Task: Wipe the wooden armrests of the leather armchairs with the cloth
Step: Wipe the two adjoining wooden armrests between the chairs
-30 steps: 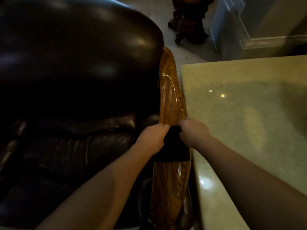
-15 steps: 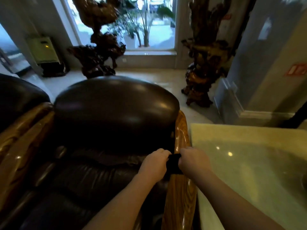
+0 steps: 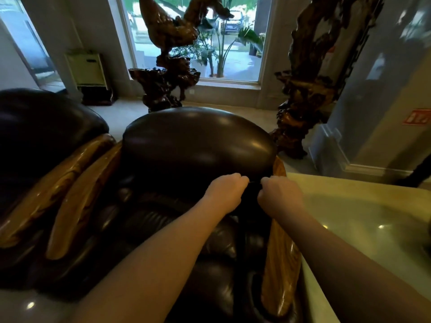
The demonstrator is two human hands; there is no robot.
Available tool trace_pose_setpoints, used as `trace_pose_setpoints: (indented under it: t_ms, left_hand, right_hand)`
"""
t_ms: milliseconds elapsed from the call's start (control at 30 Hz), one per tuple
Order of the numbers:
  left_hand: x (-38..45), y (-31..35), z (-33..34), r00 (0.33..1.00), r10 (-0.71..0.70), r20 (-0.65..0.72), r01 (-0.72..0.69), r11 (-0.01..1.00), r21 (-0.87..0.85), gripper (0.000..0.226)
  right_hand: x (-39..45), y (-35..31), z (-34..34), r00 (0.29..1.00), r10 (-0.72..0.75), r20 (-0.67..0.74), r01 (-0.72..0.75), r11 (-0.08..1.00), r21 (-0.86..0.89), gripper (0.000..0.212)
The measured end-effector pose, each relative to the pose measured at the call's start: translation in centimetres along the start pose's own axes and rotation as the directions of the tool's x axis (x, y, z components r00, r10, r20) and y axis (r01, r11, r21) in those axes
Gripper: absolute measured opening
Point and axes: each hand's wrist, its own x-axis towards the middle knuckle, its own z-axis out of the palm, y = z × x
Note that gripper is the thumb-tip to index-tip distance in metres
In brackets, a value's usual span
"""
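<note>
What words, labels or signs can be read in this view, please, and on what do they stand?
Nothing here is legible.
Red sign on the right wall: pale marks, too blurred to read.
Pale box by the window: no readable label.
Car outside the window: no plate or badge legible.

My left hand (image 3: pixel 225 194) and right hand (image 3: pixel 278 198) are both fisted on a dark cloth (image 3: pixel 253 194) stretched between them over the far end of the wooden armrest (image 3: pixel 279 252). The leather armchair (image 3: pixel 198 145) sits to my left, a pale glossy table (image 3: pixel 363 213) just beside the armrest on my right.
</note>
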Motion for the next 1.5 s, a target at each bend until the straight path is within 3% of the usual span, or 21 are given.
trace_pose_setpoints:
  t_ms: [367,567,767,1067,1233,1400,1500]
  left_hand:
    - [-7.7,-6.2,-4.9,0.996,-0.076,0.040,0.066,0.976,0.209,0.017]
    - [-12.3,-9.3,-6.2,0.966,-0.258,0.028,0.238,0.924,0.301,0.014]
    - [-18.1,-13.5,-8.1,0.949,-0.315,-0.013,0.287,0.846,0.450,0.017]
    - [-28.5,-23.5,-12.1,0.891,-0.442,-0.105,0.446,0.807,0.386,0.018]
    - [-34.6,-30.4,-14.6,0.878,-0.460,-0.135,0.479,0.826,0.296,0.021]
    - [-39.1,-35.6,-16.7,0.887,-0.455,-0.073,0.456,0.841,0.291,0.035]
    - [-40.4,-38.7,-16.9,0.887,-0.457,-0.065,0.456,0.846,0.275,0.030]
  right_hand:
    - [0.2,-10.3,-0.5,0.991,-0.130,0.041,0.132,0.990,-0.049,0.032]
    - [1.7,-16.0,1.1,0.965,-0.250,0.078,0.252,0.968,-0.006,0.032]
    - [2.3,-23.1,2.1,0.929,-0.356,0.106,0.351,0.934,0.060,0.025]
    - [3.1,-38.5,2.8,0.882,-0.454,0.123,0.447,0.891,0.084,0.025]
    - [2.8,-48.0,4.1,0.915,-0.381,0.133,0.357,0.919,0.169,0.023]
    - [2.3,-54.8,5.4,0.927,-0.351,0.130,0.309,0.914,0.263,0.023]
    - [2.5,-57.8,6.3,0.923,-0.350,0.159,0.306,0.919,0.250,0.021]
